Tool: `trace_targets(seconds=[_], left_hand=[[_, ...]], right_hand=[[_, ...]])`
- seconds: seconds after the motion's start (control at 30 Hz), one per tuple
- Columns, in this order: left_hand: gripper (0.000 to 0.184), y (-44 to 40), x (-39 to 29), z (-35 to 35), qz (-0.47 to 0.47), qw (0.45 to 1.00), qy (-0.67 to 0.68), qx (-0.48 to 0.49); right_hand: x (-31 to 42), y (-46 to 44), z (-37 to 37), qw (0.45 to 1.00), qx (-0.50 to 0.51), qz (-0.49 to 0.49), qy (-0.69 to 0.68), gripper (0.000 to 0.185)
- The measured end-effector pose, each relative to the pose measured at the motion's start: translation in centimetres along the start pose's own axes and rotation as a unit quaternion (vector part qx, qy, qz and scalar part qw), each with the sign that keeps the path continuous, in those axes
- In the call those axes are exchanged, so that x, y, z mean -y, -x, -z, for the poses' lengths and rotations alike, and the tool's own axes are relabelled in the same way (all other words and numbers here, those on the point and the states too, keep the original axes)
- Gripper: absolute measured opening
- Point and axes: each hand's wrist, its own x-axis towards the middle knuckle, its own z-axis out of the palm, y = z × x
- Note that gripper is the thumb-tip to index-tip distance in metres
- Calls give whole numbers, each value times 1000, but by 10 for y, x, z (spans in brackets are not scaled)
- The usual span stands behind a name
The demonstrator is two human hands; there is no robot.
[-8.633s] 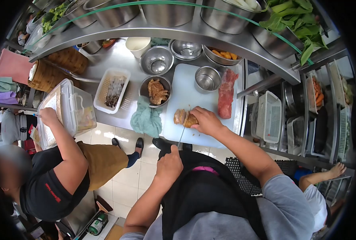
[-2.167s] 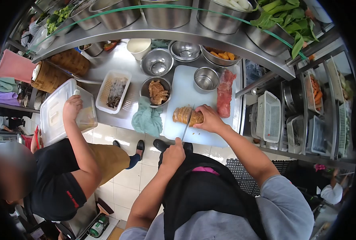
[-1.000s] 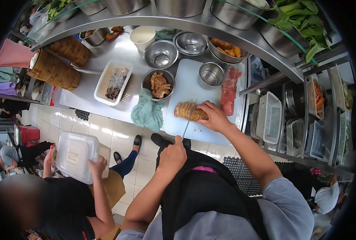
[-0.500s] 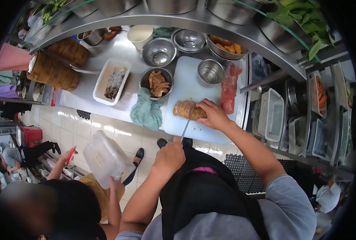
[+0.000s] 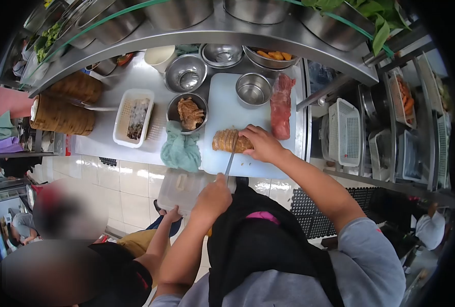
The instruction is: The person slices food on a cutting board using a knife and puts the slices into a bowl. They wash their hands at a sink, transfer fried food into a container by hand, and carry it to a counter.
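My left hand (image 5: 214,197) is closed around the handle of a knife (image 5: 230,165), whose blade points away from me and rests in a browned piece of meat (image 5: 226,140). Cut lines run across the meat to the left of the blade. The fingertips of my right hand (image 5: 260,143) grip the meat's right end. Beneath it lies a pale blue cutting board (image 5: 222,110), with small crumbs near its front edge. On the board's right side is a long raw red piece of meat (image 5: 281,107), beside a steel pot (image 5: 253,89).
Left of the board are a green cloth (image 5: 180,148), a bowl of browned meat (image 5: 189,113) and a white basket (image 5: 120,120). Bamboo steamers (image 5: 64,113) stand farther left. A co-worker at lower left holds a clear plastic container (image 5: 179,189). A steel shelf (image 5: 212,40) overhangs the table.
My view has shifted slightly. The co-worker has brought the plastic container rightward, close behind my left hand. Another person's head has appeared at left. Knife and meat stay together on the board.
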Motion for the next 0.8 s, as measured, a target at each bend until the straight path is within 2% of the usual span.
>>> trace_targets(seconds=[0.07,0.2,0.3,0.37,0.47,0.6,0.67,0.8], left_hand=[[35,-22,-1,-14,25,999,29,-10],[38,-21,3,-20,4,999,31,-30],[34,-5,-2,-8,20,999,-18,17],[31,-18,3,-25,3,999,26,-43],[30,-42,10,-50,-9,997,33,-66],[31,-21,7,-36,-21,999,-4,-43],[30,-43,14,-63,-26,995,38,-91],[29,-50,12,-61,-17,993,32,-109]], right_hand=[[0,0,0,1000,-1,2,3,58],[-1,0,-1,1000,-8,1,10,57],[-1,3,-2,1000,-10,4,9,56],[0,1,-1,1000,-5,9,9,56],[-2,1,-2,1000,-1,-1,6,58],[-1,4,-4,1000,-11,6,11,58],[0,3,-2,1000,-6,-4,7,59],[0,8,-4,1000,-23,-9,-3,59]])
